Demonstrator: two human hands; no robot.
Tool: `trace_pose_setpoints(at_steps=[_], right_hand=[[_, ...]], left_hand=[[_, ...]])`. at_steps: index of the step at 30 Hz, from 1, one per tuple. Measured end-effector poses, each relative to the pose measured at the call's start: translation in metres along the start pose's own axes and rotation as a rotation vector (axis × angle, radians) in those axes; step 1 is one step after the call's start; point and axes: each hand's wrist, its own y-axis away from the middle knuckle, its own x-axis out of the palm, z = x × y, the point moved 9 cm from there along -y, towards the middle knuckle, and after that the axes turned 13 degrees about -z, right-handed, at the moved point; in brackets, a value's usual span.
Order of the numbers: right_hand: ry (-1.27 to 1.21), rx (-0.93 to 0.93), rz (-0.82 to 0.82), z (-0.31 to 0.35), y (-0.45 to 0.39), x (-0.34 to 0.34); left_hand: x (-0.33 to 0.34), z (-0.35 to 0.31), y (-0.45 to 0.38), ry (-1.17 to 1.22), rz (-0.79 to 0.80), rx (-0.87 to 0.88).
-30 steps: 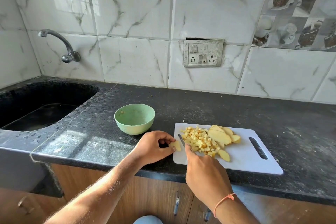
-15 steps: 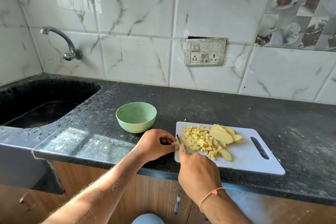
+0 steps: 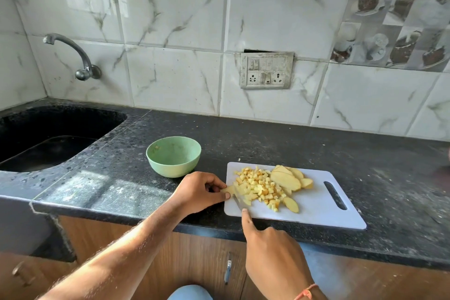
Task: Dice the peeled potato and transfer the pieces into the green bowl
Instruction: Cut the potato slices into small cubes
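Observation:
A white cutting board lies on the black counter and carries a heap of diced potato, with several uncut potato slices on its right side. My left hand pinches a potato slice at the board's left edge. My right hand grips a small knife, index finger stretched along the blade, which rests beside that slice; the handle is hidden in my palm. The green bowl stands just left of the board, behind my left hand, with only a few scraps inside.
A dark sink is sunk into the counter at the left, under a metal tap. A switch and socket plate sits on the tiled wall. The counter's front edge runs just below the board, above wooden cabinets.
My right hand has drawn back toward me, so the knife blade now shows at the board's near left. My left hand has stayed on the slice at the board's edge.

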Motion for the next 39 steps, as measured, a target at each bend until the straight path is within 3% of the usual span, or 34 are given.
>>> trace_pose_setpoints(at_steps=[7,32,39], right_hand=[[-0.010,0.030,-0.087,-0.007,-0.006,0.000],[-0.033,0.025,-0.235,0.004,-0.032,-0.009],[0.080,0.008,-0.119,0.020,-0.037,-0.004]], left_hand=[[0.002,-0.001,0.002,-0.008,0.065,0.002],[0.002,0.005,0.000,0.057,-0.019,-0.011],[0.001,0.005,-0.001,0.073,0.006,-0.023]])
